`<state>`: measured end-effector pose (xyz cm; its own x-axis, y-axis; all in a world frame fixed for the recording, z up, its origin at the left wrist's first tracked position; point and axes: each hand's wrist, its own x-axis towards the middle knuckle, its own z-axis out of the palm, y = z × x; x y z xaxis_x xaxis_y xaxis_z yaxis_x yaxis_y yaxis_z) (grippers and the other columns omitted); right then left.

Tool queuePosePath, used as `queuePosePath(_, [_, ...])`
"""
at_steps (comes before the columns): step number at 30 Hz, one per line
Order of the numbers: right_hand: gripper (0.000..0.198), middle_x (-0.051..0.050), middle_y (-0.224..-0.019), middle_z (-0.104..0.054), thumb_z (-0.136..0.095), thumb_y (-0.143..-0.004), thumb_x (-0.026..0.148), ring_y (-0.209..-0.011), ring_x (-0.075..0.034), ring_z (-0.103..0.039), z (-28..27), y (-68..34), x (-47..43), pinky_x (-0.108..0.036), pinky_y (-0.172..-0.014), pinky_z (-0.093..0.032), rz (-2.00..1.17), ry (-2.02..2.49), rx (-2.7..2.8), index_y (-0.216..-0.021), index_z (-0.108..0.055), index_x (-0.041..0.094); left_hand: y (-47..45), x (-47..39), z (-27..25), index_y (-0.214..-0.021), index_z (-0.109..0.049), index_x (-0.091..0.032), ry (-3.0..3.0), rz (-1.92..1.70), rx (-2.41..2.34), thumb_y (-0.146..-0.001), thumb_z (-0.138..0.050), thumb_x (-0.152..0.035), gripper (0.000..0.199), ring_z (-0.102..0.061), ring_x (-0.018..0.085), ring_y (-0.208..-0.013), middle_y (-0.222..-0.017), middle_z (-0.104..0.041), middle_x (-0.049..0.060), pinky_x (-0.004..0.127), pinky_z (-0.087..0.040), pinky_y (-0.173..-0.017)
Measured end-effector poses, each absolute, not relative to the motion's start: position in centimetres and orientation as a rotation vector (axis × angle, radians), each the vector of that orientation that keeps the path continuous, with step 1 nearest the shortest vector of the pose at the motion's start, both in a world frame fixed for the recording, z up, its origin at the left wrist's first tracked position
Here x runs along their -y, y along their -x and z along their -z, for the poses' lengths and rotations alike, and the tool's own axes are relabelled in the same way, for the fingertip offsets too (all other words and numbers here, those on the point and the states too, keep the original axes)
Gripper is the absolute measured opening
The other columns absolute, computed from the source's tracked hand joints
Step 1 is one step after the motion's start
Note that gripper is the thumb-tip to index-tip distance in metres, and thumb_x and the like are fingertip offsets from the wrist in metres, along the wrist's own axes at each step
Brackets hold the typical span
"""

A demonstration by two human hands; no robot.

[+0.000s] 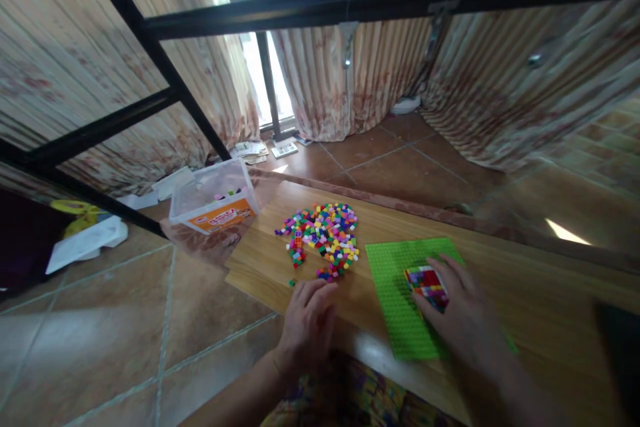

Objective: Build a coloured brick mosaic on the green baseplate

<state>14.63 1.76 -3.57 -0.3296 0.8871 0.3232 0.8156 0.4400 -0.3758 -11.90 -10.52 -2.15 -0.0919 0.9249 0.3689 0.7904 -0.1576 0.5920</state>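
A green studded baseplate (395,307) lies on the wooden table. On it stands a small multicoloured block of toy bricks (429,285), with red, white, yellow and purple showing. My right hand (463,310) grips this block, thumb at its near side and fingers around its far side. My left hand (309,320) is closed, fingers curled, at the table's front edge. Whatever may be in it is hidden. Just beyond its fingers, a spread-out pile of small loose toy bricks (325,230) in many colours lies on the table.
A clear plastic tub (215,197) with an orange label holds some bricks, left of the wooden table (270,213). Black metal bars (300,10) cross above. Striped curtains (320,80) hang behind. A dark object (620,347) sits at the right edge.
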Motion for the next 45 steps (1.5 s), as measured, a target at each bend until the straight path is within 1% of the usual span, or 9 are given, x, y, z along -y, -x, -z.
queuePosePath(3, [0.060,-0.013,-0.144,-0.043,-0.060,-0.077,0.045,-0.126,-0.036,-0.048,3.4,-15.4,-3.0,-0.055,-0.102,-0.041,-0.217,1.393,2.310,-0.133,-0.049,0.025,14.2,11.3,2.2,-0.130,-0.050,-0.022,-1.911,-0.963,-2.123,-0.087,-0.056,-0.023,0.043,-0.056,0.026,-0.111,-0.120,-0.059,0.013,0.044,-0.049,-0.093])
queuePosePath(8, [0.066,-0.012,-0.148,-0.041,-0.062,-0.071,0.037,-0.126,-0.036,-0.050,3.2,-16.2,-4.3,-0.055,-0.100,-0.044,-0.297,1.297,2.455,-0.135,-0.048,0.027,16.2,11.2,2.5,-0.146,-0.030,-0.018,-1.848,-0.666,-2.435,-0.075,-0.068,-0.052,0.087,-0.035,0.038,-0.136,-0.146,-0.037,0.020,0.060,-0.029,-0.108])
queuePosePath(14, [0.069,-0.011,-0.148,-0.043,-0.057,-0.068,0.020,-0.127,-0.034,-0.051,2.1,-16.5,-4.2,-0.055,-0.100,-0.045,-0.340,1.146,2.616,-0.136,-0.049,0.027,16.2,9.3,3.0,-0.148,-0.027,-0.020,-1.826,-0.480,-2.487,-0.069,-0.068,-0.063,0.099,-0.026,0.042,-0.141,-0.152,-0.030,0.021,0.064,-0.022,-0.110])
queuePosePath(22, [0.081,-0.005,-0.151,-0.040,-0.055,-0.065,0.013,-0.135,-0.032,-0.042,0.2,-15.4,-2.8,-0.059,-0.107,-0.038,-0.401,0.943,2.797,-0.142,-0.042,0.034,16.8,6.9,3.2,-0.149,-0.026,-0.020,-1.884,-0.497,-2.445,-0.068,-0.065,-0.070,0.103,-0.028,0.040,-0.141,-0.154,-0.029,0.022,0.067,-0.019,-0.109])
queuePosePath(26, [0.066,-0.005,-0.151,-0.040,-0.059,-0.077,0.026,-0.135,-0.029,-0.043,-1.8,-12.0,-2.9,-0.052,-0.108,-0.039,-0.574,1.006,2.790,-0.141,-0.043,0.033,17.5,5.6,3.1,-0.149,-0.027,-0.018,-1.915,-0.516,-2.415,-0.069,-0.061,-0.074,0.103,-0.029,0.038,-0.141,-0.153,-0.031,0.022,0.066,-0.019,-0.110])
queuePosePath(29, [0.055,-0.009,-0.148,-0.043,-0.050,-0.087,0.035,-0.135,-0.025,-0.044,-2.0,-7.3,-4.1,-0.047,-0.110,-0.038,-0.658,1.139,2.606,-0.140,-0.042,0.026,18.0,4.8,2.8,-0.148,-0.029,-0.017,-1.944,-0.564,-2.399,-0.071,-0.062,-0.071,0.100,-0.028,0.038,-0.141,-0.153,-0.033,0.021,0.062,-0.021,-0.111])
queuePosePath(32, [0.059,-0.016,-0.145,-0.044,-0.044,-0.091,0.046,-0.136,-0.027,-0.040,-0.5,-2.4,-6.8,-0.046,-0.112,-0.035,-0.648,1.215,2.355,-0.140,-0.041,0.015,18.6,4.3,2.5,-0.148,-0.031,-0.018,-1.931,-0.678,-2.399,-0.075,-0.061,-0.067,0.093,-0.032,0.037,-0.139,-0.152,-0.033,0.020,0.058,-0.025,-0.111])
queuePosePath(36, [0.062,-0.023,-0.144,-0.044,-0.033,-0.094,0.049,-0.137,-0.030,-0.039,2.2,2.0,-11.3,-0.048,-0.112,-0.034,-0.598,1.335,2.221,-0.137,-0.043,0.007,20.4,3.1,3.0,-0.145,-0.036,-0.017,-1.783,-0.870,-2.457,-0.084,-0.054,-0.060,0.077,-0.033,0.036,-0.138,-0.153,-0.030,0.021,0.055,-0.030,-0.109])
queuePosePath(45, [0.054,-0.014,-0.146,-0.046,-0.033,-0.096,0.046,-0.139,-0.026,-0.037,4.5,5.0,-14.1,-0.049,-0.115,-0.026,-0.610,1.068,2.469,-0.137,-0.048,0.015,24.7,-4.5,2.3,-0.142,-0.041,-0.012,-1.897,-0.788,-1.987,-0.095,-0.038,-0.049,0.060,-0.037,0.026,-0.139,-0.148,-0.043,0.016,0.043,-0.029,-0.116])
